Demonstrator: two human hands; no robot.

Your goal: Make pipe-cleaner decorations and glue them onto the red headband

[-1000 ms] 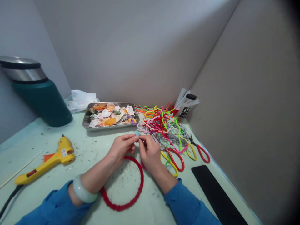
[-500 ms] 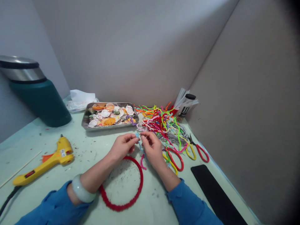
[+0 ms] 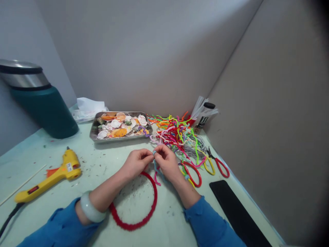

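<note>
Both hands meet above the table, just beyond a red fuzzy ring (image 3: 155, 199) lying flat. My left hand (image 3: 137, 163), its wrist in a pale bangle (image 3: 91, 207), pinches with thumb and fingers at a light blue pipe cleaner (image 3: 155, 164). Opposite it, my right hand (image 3: 166, 161) also has its fingers closed on that pipe cleaner, whose upper end shows small between the fingertips. The blue strand hangs down beside the right palm, partly hidden. Below, a short pink piece (image 3: 156, 180) lies on the table near the ring.
A metal tray (image 3: 120, 140) of shells stands at the back, with tangled coloured pipe cleaners (image 3: 177, 133) to its right. Red-handled scissors (image 3: 222, 168) and a black strip (image 3: 236, 209) lie right. A yellow glue gun (image 3: 51, 178) and a teal bottle (image 3: 48, 109) are left.
My hands have drawn closer together, the left moving slightly right. The blue pipe cleaner's upper end has shifted from the left fingertips toward the right ones. The ring stays in place.
</note>
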